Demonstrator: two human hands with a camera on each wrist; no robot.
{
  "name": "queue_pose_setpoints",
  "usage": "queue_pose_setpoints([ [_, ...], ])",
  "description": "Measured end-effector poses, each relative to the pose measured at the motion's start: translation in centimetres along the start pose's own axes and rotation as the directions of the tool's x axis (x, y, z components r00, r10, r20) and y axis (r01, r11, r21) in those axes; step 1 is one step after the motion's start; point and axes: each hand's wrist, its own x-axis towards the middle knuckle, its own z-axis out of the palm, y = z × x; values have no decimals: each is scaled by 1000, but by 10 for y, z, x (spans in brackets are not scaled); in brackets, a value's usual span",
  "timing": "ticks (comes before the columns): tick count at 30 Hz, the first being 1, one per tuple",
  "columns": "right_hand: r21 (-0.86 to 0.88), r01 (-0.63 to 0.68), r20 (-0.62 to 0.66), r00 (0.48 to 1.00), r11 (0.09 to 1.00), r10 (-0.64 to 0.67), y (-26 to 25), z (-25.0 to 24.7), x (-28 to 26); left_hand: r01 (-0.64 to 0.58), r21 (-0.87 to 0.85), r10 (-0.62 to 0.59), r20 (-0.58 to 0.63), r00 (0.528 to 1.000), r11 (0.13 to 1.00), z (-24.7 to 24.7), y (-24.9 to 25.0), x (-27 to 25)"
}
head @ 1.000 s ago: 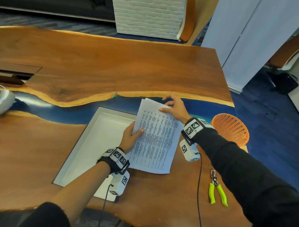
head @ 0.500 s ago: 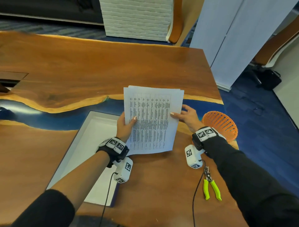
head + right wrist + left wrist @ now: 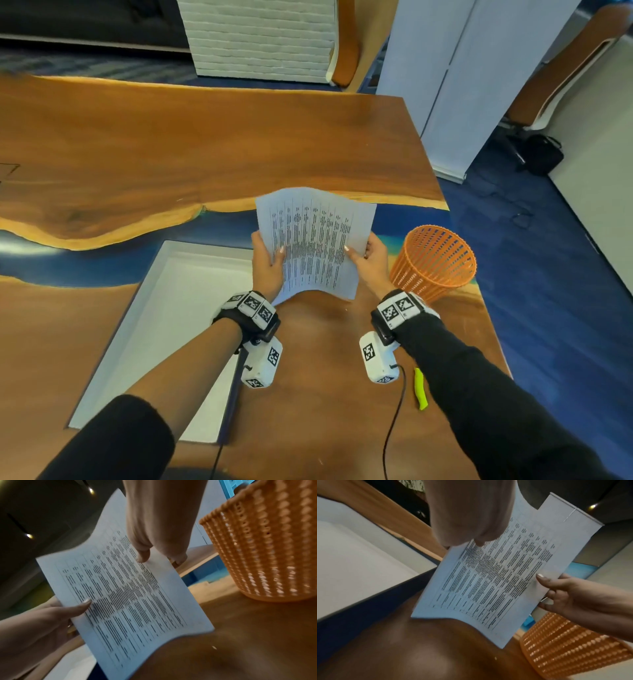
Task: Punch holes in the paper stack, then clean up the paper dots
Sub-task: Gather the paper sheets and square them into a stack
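A stack of printed paper (image 3: 313,240) stands upright over the wooden table (image 3: 205,144), bowed, its lower edge near the tabletop. My left hand (image 3: 269,262) grips its left edge, thumb on the front. My right hand (image 3: 368,258) grips the right edge the same way. The left wrist view shows the paper stack (image 3: 496,574) with the right hand (image 3: 565,593) pinching its side. In the right wrist view the paper stack (image 3: 123,595) is held by the left hand (image 3: 51,616) at its left edge. A small white paper dot (image 3: 214,647) lies on the wood.
An orange mesh basket (image 3: 433,262) stands just right of my right hand. A white shallow tray (image 3: 164,325) lies to the left on the table. Green-handled pliers (image 3: 419,389) lie by my right forearm, mostly hidden. The table's right edge is close to the basket.
The paper stack has come up off the table from lying flat to standing upright between both hands. My right hand shifted from its top corner to its right edge.
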Motion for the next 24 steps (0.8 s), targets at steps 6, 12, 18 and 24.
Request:
queue_pose_setpoints([
  [6, -68, -75, -6, 997, 995, 74, 26, -4, -15, 74, 52, -76, 45, 996, 996, -3, -17, -13],
  [12, -64, -122, 14, 992, 991, 123, 34, -9, -17, 45, 56, -42, -44, 998, 997, -12, -16, -17],
  [18, -190, -246, 66, 963, 951, 262, 61, -13, -30, 150, 35, -152, 82, 985, 988, -17, -25, -38],
  [24, -176, -266, 126, 949, 948, 290, 61, -27, -40, 265, -22, -250, 258, 933, 964, -24, -28, -45],
])
